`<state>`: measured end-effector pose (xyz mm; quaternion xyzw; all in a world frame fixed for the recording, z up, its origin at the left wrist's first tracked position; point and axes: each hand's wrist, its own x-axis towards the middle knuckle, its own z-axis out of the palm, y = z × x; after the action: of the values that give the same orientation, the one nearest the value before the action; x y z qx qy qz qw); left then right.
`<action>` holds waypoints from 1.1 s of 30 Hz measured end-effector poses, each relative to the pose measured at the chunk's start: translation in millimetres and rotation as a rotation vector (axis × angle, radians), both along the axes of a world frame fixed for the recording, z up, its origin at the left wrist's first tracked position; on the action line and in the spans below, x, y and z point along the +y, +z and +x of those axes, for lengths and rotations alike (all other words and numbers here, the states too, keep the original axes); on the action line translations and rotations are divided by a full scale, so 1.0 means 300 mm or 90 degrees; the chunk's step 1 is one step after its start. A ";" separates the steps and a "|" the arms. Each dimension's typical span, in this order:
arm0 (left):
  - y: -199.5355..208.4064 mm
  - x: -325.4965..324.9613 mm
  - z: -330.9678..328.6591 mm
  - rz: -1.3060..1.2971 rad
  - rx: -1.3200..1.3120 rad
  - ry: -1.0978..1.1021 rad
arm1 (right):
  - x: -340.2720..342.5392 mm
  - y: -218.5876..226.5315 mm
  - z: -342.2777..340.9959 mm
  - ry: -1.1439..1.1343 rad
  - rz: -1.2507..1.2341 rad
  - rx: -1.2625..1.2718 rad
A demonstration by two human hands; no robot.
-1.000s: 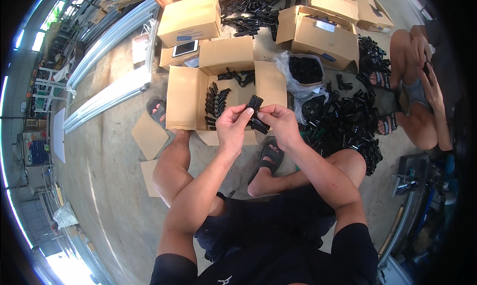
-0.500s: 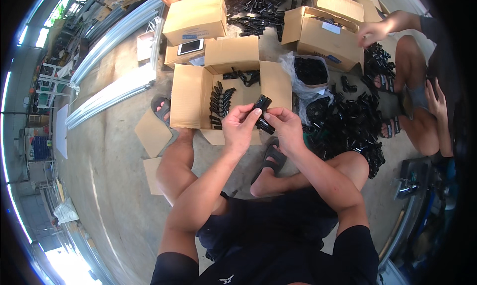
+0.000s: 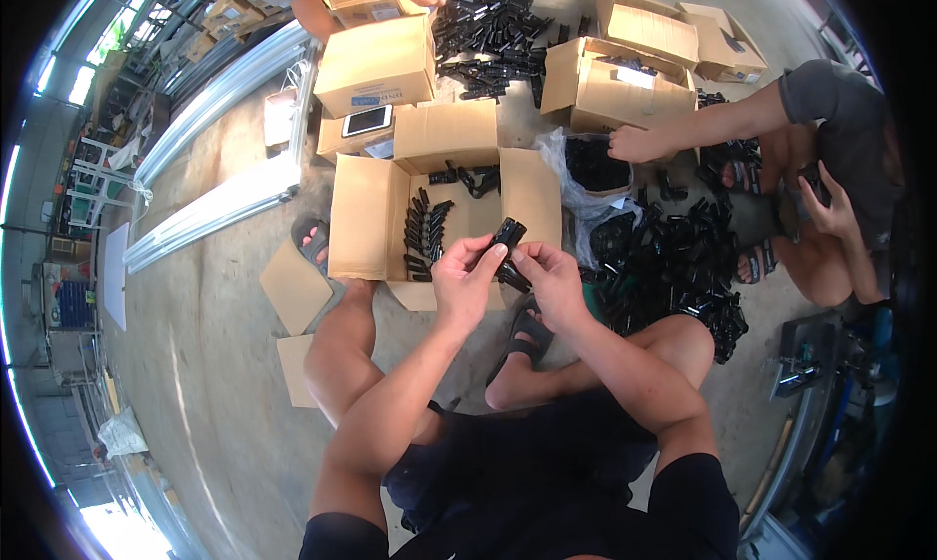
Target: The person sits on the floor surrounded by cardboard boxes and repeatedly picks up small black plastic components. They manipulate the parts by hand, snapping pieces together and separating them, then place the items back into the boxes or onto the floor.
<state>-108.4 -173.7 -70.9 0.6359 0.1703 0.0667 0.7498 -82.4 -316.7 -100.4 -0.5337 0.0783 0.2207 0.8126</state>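
A black, angled plastic fitting (image 3: 508, 234) is held up in front of me, tilted, between both hands. My left hand (image 3: 462, 285) pinches it from the left with thumb and fingers. From the right, my right hand (image 3: 552, 281) grips its lower part, and my fingers cover some of its shape. Just beyond my hands stands an open cardboard box (image 3: 368, 218). Inside it, similar black fittings (image 3: 435, 230) lie in a row along the left side, and a few more rest at the far wall.
A large pile of black fittings (image 3: 673, 267) lies to my right. Beside it sits a plastic-lined box of small black pieces (image 3: 597, 165). A white tablet (image 3: 368, 121) rests behind my box. Co-workers sit at right and far left. Long metal profiles (image 3: 220, 208) lie left.
My hands still hold the fitting at about the same place. The right-hand co-worker's arm has reached left to the lined box; their other hand now holds a black part. The view has shifted slightly.
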 end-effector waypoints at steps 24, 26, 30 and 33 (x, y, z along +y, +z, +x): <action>-0.011 0.005 -0.003 -0.003 -0.032 0.000 | -0.005 0.018 0.006 0.006 -0.022 -0.085; -0.008 0.004 -0.003 -0.006 -0.034 0.001 | -0.003 0.031 0.002 -0.008 -0.017 -0.061; -0.002 -0.006 -0.007 0.006 -0.019 -0.003 | 0.000 0.047 -0.016 -0.045 0.027 0.012; 0.005 -0.018 -0.007 0.007 -0.021 -0.010 | 0.002 0.044 -0.026 -0.064 0.043 0.020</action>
<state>-110.5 -179.2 -69.2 0.6402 0.1528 0.0723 0.7494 -90.2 -316.2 -87.1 -0.4978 0.1104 0.1903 0.8390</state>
